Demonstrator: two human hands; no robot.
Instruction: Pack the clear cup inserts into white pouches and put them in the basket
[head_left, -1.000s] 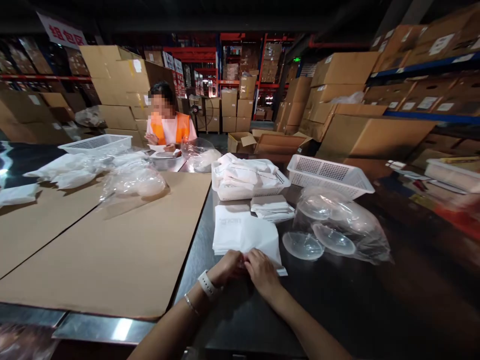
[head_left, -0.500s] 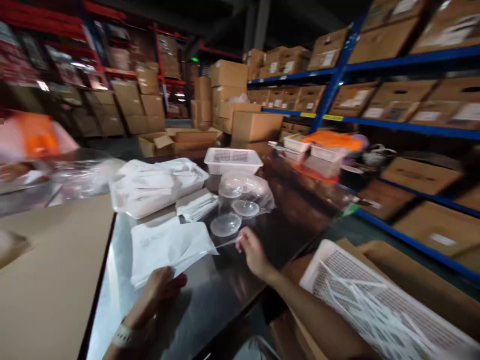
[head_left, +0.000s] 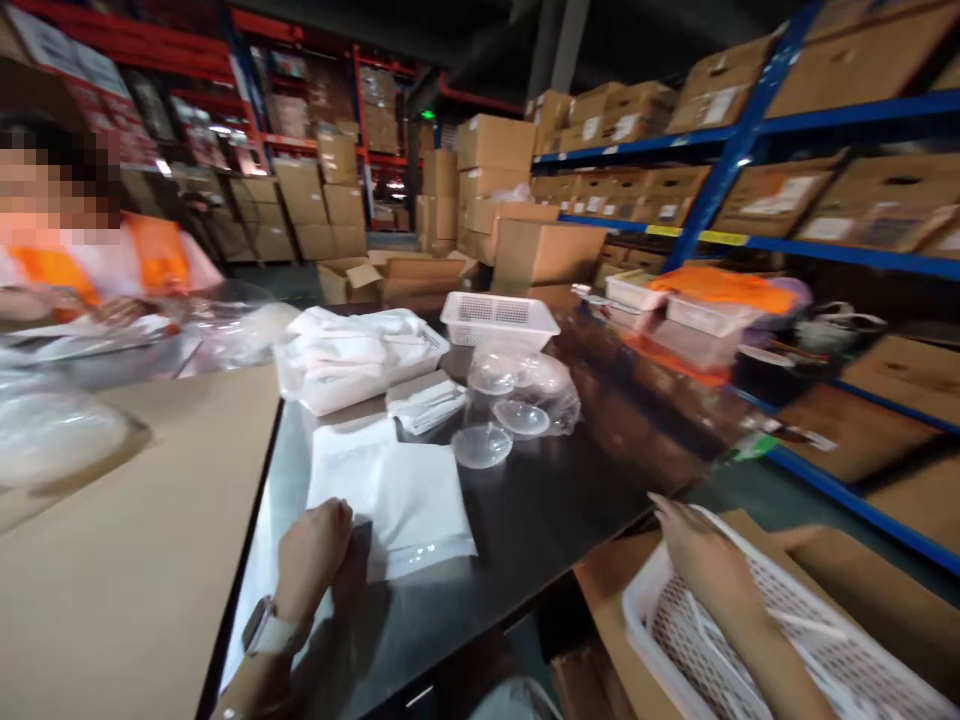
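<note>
My left hand (head_left: 315, 545) rests with curled fingers on the near left corner of a stack of flat white bags (head_left: 409, 490) on the dark steel table (head_left: 547, 500). A watch is on that wrist. My right hand (head_left: 701, 560) reaches off the table's right side, over a white mesh basket (head_left: 637, 610) that holds several thin white strips (head_left: 780, 625). Its fingers are stretched out and I see nothing in them. A loose clear lid (head_left: 481, 447) lies just beyond the bags.
A plastic bag of clear lids (head_left: 544, 385), a basket of white packets (head_left: 352, 360), a small pile of packets (head_left: 427, 405) and an empty white basket (head_left: 499, 318) stand farther back. A cardboard sheet (head_left: 112, 560) covers the left. A person in an orange vest (head_left: 150, 260) sits at far left.
My hands parted from the bag stack. The right one carried a thin clear strip to the right and now hangs over the lower right basket. The view swung right.
</note>
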